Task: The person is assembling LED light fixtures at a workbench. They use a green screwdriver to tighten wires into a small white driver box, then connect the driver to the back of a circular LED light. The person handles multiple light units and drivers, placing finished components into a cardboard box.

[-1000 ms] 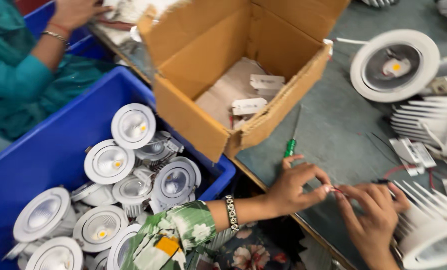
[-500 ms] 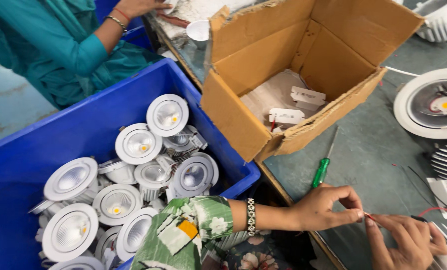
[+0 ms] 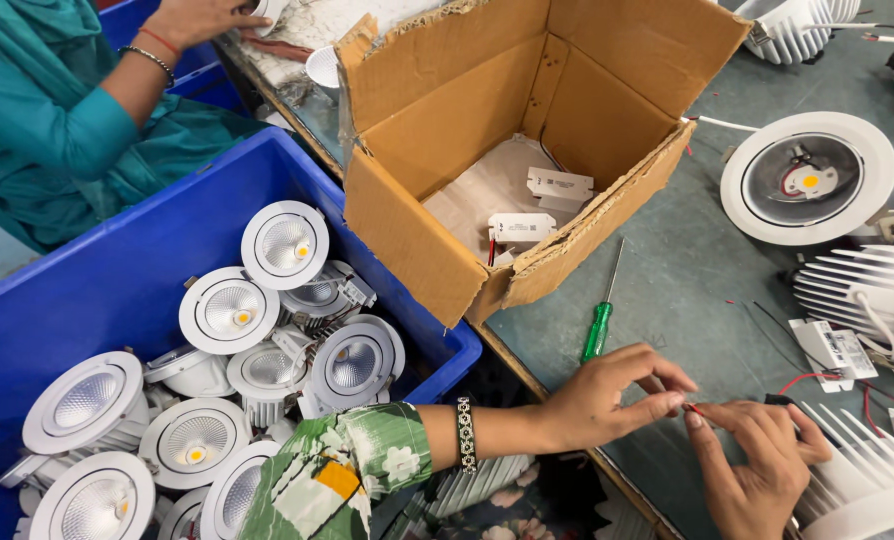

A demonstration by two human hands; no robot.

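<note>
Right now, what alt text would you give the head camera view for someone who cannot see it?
A person's left hand and right hand pinch a thin red wire together over a grey-green table. A green screwdriver lies just beyond, beside an open cardboard box. A blue bin of white round lamps stands at left.

Head camera looks steeply down, close over the workbench (image 3: 687,270).

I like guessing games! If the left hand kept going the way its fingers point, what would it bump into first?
Probably the right hand: the left hand points right, fingertips already meeting it at the thin red wire.
</note>
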